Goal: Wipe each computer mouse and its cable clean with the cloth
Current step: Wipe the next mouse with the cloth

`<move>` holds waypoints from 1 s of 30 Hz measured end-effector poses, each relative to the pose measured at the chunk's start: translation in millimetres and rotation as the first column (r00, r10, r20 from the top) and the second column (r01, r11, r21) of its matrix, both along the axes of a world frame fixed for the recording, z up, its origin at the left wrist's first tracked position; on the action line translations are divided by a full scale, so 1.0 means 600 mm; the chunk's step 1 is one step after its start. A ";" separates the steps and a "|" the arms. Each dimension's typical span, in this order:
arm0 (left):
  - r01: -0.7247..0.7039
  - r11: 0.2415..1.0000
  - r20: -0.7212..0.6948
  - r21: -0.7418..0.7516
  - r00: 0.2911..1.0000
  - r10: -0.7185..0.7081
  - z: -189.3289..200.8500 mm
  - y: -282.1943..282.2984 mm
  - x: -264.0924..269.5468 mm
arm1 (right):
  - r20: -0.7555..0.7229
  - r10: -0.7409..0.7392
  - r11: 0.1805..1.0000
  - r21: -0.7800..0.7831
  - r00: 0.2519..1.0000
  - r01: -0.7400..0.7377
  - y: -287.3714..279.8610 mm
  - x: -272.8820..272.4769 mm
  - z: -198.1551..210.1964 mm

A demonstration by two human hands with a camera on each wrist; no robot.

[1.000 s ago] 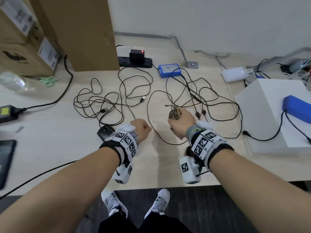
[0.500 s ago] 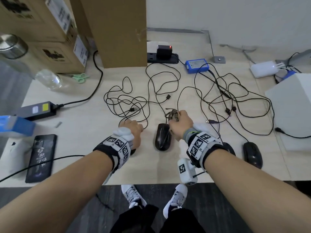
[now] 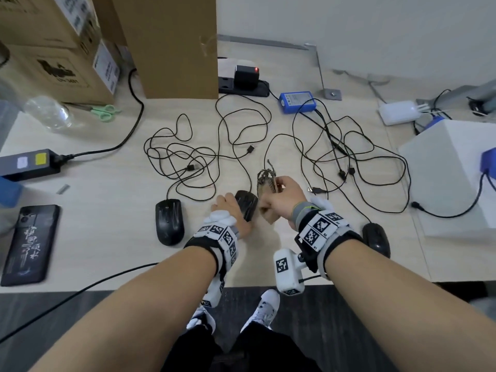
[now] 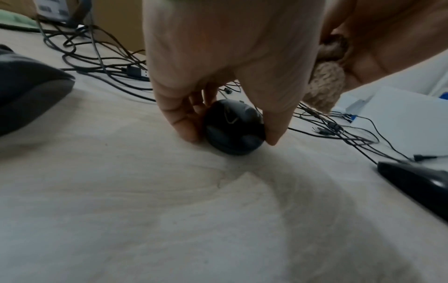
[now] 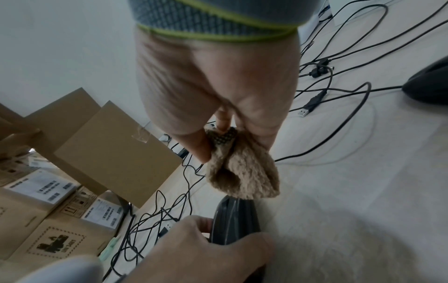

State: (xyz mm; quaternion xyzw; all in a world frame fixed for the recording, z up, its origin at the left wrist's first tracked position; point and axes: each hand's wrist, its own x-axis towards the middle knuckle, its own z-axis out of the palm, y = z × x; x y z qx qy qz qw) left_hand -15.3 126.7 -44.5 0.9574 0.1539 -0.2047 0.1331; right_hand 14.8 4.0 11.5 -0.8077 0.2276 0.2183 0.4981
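Observation:
Three black mice lie on the light wooden desk. My left hand grips the middle mouse by its sides, thumb and fingers curled round it. My right hand holds a bunched brown cloth just above and right of that mouse; in the right wrist view the cloth hangs over the mouse. A second mouse sits to the left, a third mouse to the right, partly behind my right wrist. Their thin black cables lie tangled behind.
Cardboard boxes stand at the back left, with green scissors and a plastic bottle. A phone and a power brick lie at the left. A blue box, a power strip and a white box sit behind and right.
My left hand moved right from the left mouse onto the middle mouse and gripped it. My right hand with the cloth stayed beside that mouse. The head view shifted, showing more of the desk's left.

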 end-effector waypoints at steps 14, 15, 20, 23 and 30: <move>0.125 0.561 0.354 -0.818 0.879 0.320 0.258 0.063 0.090 | 0.580 0.029 0.998 -0.067 0.814 0.013 0.014 0.116 0.200; 0.171 0.556 0.400 -0.813 0.858 0.321 0.280 0.062 0.097 | 0.627 0.090 0.992 -0.124 0.774 -0.015 0.020 0.122 0.226; 0.116 0.250 0.213 -0.961 0.889 0.406 0.346 0.052 0.117 | 0.662 0.286 0.952 -0.112 0.693 -0.286 0.034 0.117 0.297; -0.056 -0.184 -0.121 -0.981 0.922 0.367 0.380 0.054 0.134 | 0.656 0.413 0.892 -0.154 0.631 -0.424 0.028 0.117 0.320; -0.166 -0.406 -0.386 -0.898 0.741 0.550 0.416 0.061 0.168 | 0.841 0.519 0.835 -0.459 0.155 -0.304 0.058 0.106 0.326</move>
